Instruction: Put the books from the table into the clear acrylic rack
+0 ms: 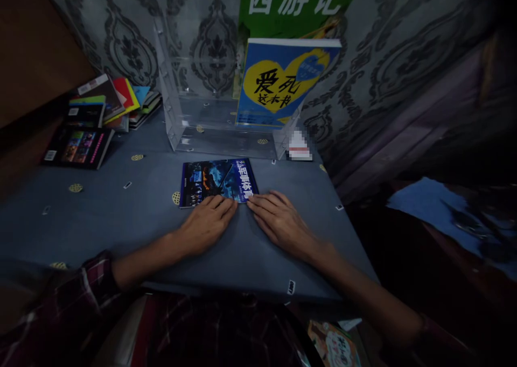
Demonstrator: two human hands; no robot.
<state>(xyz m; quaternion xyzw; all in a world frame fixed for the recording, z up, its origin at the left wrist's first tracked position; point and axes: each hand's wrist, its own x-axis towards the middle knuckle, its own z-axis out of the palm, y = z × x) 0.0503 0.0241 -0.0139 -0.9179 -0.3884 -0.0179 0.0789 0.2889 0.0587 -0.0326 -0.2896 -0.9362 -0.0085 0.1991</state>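
Note:
A dark blue book (pixel 220 178) with Chinese lettering and a picture cover lies flat on the cloth-covered table (pixel 133 195). My left hand (pixel 212 219) rests at its near edge, fingertips touching the cover's lower part. At the near right corner lies my right hand (pixel 278 216), its fingers stretched out and close together. Both hands are open, and their thumbs are mostly hidden. Behind the book stands a clear acrylic rack (pixel 169 103). It bears a blue book with a yellow heart (pixel 277 87), with a green book (pixel 278 20) behind it.
Several books (pixel 76 143) are piled loosely at the table's left back. A blurred white item (pixel 299 147) stands beside the rack's right foot. Blue cloth (pixel 428 211) lies on a surface at the right. Below the table's front edge, another book (pixel 333 343) shows.

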